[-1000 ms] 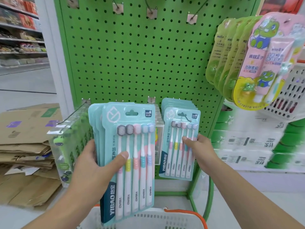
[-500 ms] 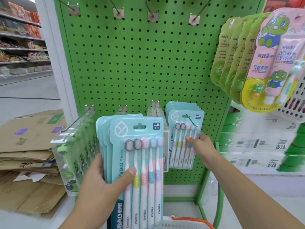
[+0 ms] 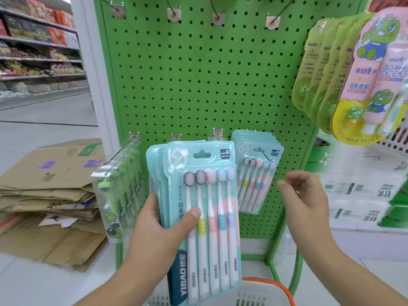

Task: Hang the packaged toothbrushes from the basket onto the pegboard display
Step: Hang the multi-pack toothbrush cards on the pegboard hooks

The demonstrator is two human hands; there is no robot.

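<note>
My left hand (image 3: 159, 230) grips a stack of teal packaged toothbrushes (image 3: 203, 217), held upright in front of the green pegboard (image 3: 209, 85). The same kind of packs hang (image 3: 256, 173) on a lower peg at the right of the board. My right hand (image 3: 302, 195) hovers just right of those hung packs, fingers apart, holding nothing and touching nothing. The white basket (image 3: 254, 292) with an orange handle sits at the bottom edge, below my hands.
Green children's toothbrush packs (image 3: 119, 195) hang on a lower left peg. Pink and green toothpaste packs (image 3: 357, 80) hang at upper right. Several upper hooks (image 3: 217, 17) are bare. Flattened cardboard (image 3: 48, 195) lies on the floor at left. Store shelves (image 3: 37, 47) stand far left.
My right hand has let go of the hung packs and drawn back to the right, fingers spread. The left hand's stack has stayed roughly in place.
</note>
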